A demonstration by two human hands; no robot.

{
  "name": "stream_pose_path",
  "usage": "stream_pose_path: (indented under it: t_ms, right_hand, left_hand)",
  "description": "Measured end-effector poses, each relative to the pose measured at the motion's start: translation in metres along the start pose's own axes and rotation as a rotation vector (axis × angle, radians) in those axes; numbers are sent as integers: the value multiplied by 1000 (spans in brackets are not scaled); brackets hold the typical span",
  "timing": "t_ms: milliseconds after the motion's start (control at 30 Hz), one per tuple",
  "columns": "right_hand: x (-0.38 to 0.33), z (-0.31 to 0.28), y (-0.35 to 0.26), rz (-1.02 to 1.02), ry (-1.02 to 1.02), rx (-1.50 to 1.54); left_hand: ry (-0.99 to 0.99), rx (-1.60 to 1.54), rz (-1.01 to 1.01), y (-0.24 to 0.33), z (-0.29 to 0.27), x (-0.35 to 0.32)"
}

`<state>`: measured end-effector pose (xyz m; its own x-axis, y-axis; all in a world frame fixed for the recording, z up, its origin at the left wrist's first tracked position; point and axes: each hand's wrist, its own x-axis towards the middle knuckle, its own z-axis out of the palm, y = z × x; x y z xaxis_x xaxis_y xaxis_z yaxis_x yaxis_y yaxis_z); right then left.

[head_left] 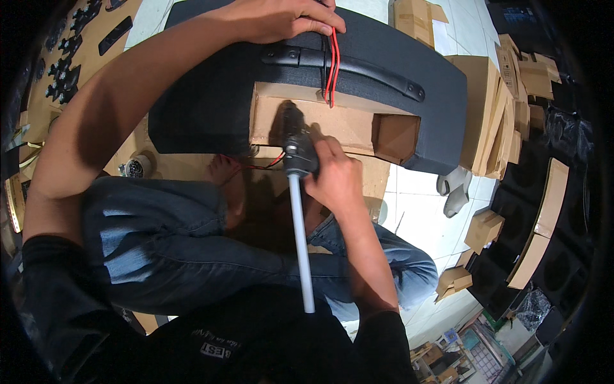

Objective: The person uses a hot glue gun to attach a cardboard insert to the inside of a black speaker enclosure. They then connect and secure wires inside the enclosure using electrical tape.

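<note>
A black cabinet (198,96), shaped like a speaker box, stands before my legs, with a black strap handle (358,68) and a rectangular opening showing bare brown board inside. My right hand (339,169) is wrapped round a black glue gun (299,148), its front end pointing into the opening. From the gun's back a long whitish glue stick (300,246) sticks out toward me. At the cabinet's far upper side, my left hand (300,20) is closed at the red wires (333,67), which run down past the handle to the opening's upper edge.
A phone (115,35) and several small black parts (64,70) lie at the far left. A small round container (136,167) stands near my knee. Cardboard pieces (483,109) lean at the right, beside grey slippers (455,191). More wires (259,168) hang below the cabinet.
</note>
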<state>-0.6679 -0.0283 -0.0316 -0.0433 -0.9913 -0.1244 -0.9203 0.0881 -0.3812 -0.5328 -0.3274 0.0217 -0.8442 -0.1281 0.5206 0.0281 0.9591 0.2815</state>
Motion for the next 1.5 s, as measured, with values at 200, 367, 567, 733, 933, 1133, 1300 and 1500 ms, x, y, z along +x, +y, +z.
stream_pose_path:
  t_ms: [200,367,567,733,933,1133,1300,1500]
  right_hand:
    - [5,9,-6,17,-20,44]
    - [-21,-2,26,176,113,-18]
    - [-31,0,42,296,165,-49]
    - [-31,-3,42,359,153,-55]
    - [-31,-1,43,472,234,-5]
    - [-28,7,26,370,139,1]
    - [-31,-2,49,567,211,-27]
    - [-29,6,27,460,252,70]
  left_hand:
    - [-3,-36,-36,2,-5,-1]
    - [1,-32,-57,1,-5,-3]
    - [-35,-12,-48,1,-3,-3]
    - [-25,-37,-44,4,-4,3]
    - [-33,-19,-44,9,-5,9]
    - [-40,-60,-85,8,-2,7]
    - [-89,85,-42,-2,4,2]
    - [-118,109,-81,-2,3,0]
